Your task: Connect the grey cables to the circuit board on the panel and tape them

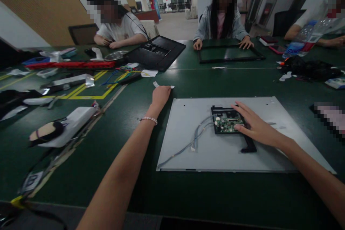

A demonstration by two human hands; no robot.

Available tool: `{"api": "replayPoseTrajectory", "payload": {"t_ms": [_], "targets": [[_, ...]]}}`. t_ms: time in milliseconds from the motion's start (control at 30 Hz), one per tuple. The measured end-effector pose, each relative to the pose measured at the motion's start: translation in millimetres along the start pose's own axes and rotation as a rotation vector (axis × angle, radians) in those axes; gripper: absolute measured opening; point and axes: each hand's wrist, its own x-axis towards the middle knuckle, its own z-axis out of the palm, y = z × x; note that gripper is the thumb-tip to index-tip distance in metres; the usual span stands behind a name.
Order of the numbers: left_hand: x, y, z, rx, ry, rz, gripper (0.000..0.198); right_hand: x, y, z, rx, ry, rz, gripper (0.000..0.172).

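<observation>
My left hand (161,95) is closed at the far left corner of a flat grey-white display panel (183,122). Ends of a thin white strip (155,84) show on both sides of its fingers. On the panel lies a black plastic bracket (249,144) carrying a green circuit board (229,125). Fingers spread, my right hand (253,125) rests over the bracket's right side, its thumb at the board's edge. Grey-blue cables (195,138) run from the board to the panel's near left corner.
Across the table, one person holds a black frame (231,59); another sits behind a black back cover (157,52). Tools, wires and a white object with a round end (67,127) lie left. A bottle (302,41), black plastic (309,68) and a phone-like item (330,116) lie right.
</observation>
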Motion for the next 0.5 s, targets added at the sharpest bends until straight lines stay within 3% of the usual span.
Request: {"api": "replayPoseTrajectory", "payload": {"t_ms": [500], "targets": [[2,-12,3.9,-0.139,0.073,-0.036,0.037,-2,7,-9,0.026,-0.035,-0.031,0.081]]}}
